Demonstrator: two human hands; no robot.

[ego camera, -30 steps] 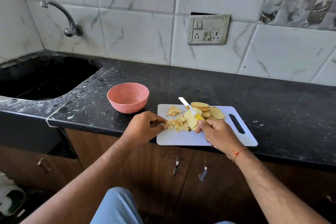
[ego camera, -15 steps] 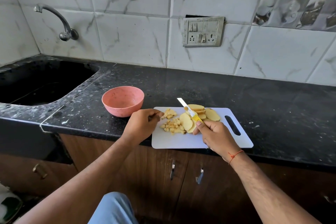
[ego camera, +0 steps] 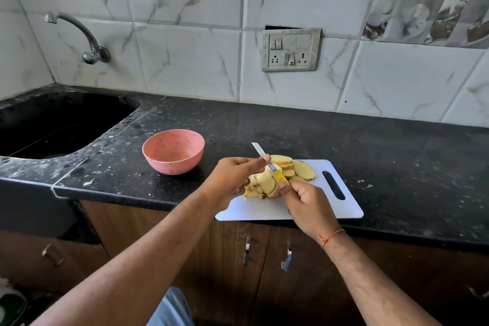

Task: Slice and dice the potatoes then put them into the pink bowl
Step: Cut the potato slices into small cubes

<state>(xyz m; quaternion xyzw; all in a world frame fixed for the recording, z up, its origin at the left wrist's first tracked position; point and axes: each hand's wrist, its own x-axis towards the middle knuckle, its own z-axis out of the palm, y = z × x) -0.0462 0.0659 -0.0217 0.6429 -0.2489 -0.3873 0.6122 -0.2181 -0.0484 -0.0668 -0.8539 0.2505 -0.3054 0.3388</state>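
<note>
Your right hand (ego camera: 308, 206) is curled round the yellow handle of the small knife (ego camera: 270, 167), thumb laid along it; the blade angles up and away to the left, its tip over the dark counter beyond the board. Your left hand (ego camera: 232, 177) hangs over the left part of the white cutting board (ego camera: 341, 209), its fingers stretched toward the blade and touching it near the handle; whether they pinch it or only rest against it, you cannot tell from here. The potato slices (ego camera: 304, 169) lie in an overlapping heap at the far middle of the board, just beside the knife handle; the diced potato pieces (ego camera: 252, 190) sit in a small pile under and just below your left hand, partly hidden by it. The pink bowl (ego camera: 173, 151) stands upright on the black granite counter (ego camera: 397, 153), near the board's left end and apart from it; no potato shows inside it. The board's slot handle (ego camera: 333, 185) points to the right; the board's near edge overhangs the counter front slightly. A red thread (ego camera: 332, 237) circles your right wrist; a sink (ego camera: 53, 124) lies at the far left under a wall tap (ego camera: 79, 37), and a switch plate (ego camera: 290, 49) sits on the tiled wall.
</note>
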